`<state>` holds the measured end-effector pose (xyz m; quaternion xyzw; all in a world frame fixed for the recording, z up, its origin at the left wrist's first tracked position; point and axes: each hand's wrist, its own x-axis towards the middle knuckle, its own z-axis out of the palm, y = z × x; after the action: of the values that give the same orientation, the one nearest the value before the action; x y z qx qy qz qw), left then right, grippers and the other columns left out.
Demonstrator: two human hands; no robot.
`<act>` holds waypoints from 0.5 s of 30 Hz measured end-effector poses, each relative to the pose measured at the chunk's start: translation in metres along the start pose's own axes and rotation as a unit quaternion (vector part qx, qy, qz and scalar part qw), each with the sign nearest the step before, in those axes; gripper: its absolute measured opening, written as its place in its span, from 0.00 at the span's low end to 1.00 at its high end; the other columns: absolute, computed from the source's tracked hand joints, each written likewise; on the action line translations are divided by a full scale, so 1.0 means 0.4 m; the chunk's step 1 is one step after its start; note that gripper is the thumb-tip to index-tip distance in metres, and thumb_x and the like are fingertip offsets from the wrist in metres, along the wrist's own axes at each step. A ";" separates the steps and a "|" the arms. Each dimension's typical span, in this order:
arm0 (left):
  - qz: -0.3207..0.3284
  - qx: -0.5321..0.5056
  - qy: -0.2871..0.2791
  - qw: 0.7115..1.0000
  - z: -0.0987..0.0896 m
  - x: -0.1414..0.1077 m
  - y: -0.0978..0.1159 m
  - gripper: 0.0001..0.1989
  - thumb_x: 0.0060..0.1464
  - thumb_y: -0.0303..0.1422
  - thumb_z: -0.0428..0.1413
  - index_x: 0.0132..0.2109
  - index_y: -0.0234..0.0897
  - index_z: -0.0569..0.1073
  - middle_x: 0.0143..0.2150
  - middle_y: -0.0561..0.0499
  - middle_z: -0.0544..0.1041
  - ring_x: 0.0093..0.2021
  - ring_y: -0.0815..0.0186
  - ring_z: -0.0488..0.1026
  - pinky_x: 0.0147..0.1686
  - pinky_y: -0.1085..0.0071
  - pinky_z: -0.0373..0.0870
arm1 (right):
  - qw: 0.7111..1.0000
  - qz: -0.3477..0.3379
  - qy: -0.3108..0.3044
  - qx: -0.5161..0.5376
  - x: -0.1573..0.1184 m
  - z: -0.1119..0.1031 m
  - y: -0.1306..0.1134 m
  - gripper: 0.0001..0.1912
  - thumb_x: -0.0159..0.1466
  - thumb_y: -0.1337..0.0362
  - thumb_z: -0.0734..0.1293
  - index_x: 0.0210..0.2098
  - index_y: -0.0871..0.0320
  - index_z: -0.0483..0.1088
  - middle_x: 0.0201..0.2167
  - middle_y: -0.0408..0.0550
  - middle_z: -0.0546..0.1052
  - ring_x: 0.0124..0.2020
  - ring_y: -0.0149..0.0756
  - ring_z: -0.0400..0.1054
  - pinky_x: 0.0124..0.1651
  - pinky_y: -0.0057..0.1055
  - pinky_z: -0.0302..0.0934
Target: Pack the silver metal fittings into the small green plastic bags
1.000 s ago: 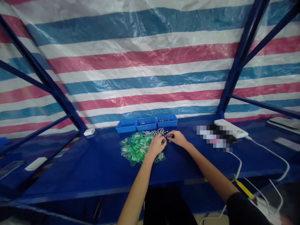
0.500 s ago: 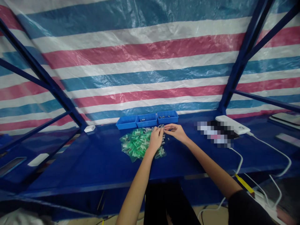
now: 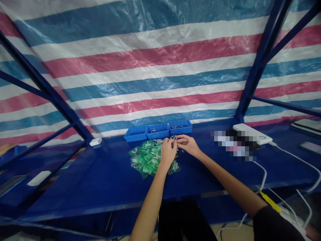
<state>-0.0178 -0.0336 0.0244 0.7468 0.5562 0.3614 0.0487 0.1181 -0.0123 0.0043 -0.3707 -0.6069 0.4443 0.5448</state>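
My left hand (image 3: 168, 151) is over the right side of a pile of small green and clear plastic bags (image 3: 144, 159), its fingers bent and drawn together. Fingertips of my right hand (image 3: 189, 144) meet it from the right, thumb and fingers pinched. Whatever lies between them is too small and too covered to name. Small grey metal-looking pieces (image 3: 175, 137) show just behind and beside the fingers. Behind the pile stands a row of blue bins: a left bin (image 3: 135, 138), a middle bin (image 3: 157, 135) with a few small pieces, and a right bin (image 3: 181, 131) with several.
On the blue table (image 3: 100, 180), a white power bank (image 3: 250, 134) with a cable and a blurred-out patch lie at right. A white charger block (image 3: 95, 142) sits at back left. Blue metal posts (image 3: 247, 88) and a striped plastic sheet (image 3: 155, 73) enclose the back.
My left fingers have curled more, and both hands have come closer together at the fingertips. The whole view has shifted slightly; bins and bag pile stay in place.
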 end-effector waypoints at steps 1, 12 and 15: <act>-0.006 0.012 -0.003 1.000 0.000 0.001 0.001 0.13 0.59 0.34 0.45 0.27 0.37 0.64 0.31 0.52 0.63 0.34 0.68 0.65 0.35 0.72 0.59 | 1.000 -0.004 0.005 -0.012 0.005 -0.004 0.004 0.22 0.48 0.57 0.72 0.40 0.59 0.71 0.31 0.49 0.79 0.35 0.40 0.74 0.40 0.36 0.68; 0.002 0.057 -0.021 0.998 0.008 0.006 -0.014 0.14 0.60 0.34 0.43 0.31 0.36 0.69 0.34 0.49 0.67 0.40 0.64 0.67 0.39 0.68 0.61 | 0.976 -0.007 0.110 -0.188 0.078 -0.053 0.041 0.10 0.55 0.61 0.62 0.33 0.58 0.72 0.29 0.47 0.77 0.27 0.35 0.71 0.35 0.34 0.68; 0.002 0.055 -0.020 0.998 0.012 0.008 -0.023 0.13 0.59 0.33 0.43 0.31 0.36 0.69 0.34 0.49 0.68 0.39 0.64 0.67 0.40 0.67 0.62 | 0.980 0.027 0.140 -0.136 0.163 -0.057 -0.001 0.13 0.57 0.59 0.63 0.37 0.60 0.72 0.30 0.50 0.77 0.29 0.38 0.73 0.34 0.35 0.69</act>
<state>-0.0217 -0.0260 0.0180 0.7564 0.5726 0.3156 0.0182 0.1321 0.0516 0.0266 -0.5164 -0.5694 0.3159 0.5561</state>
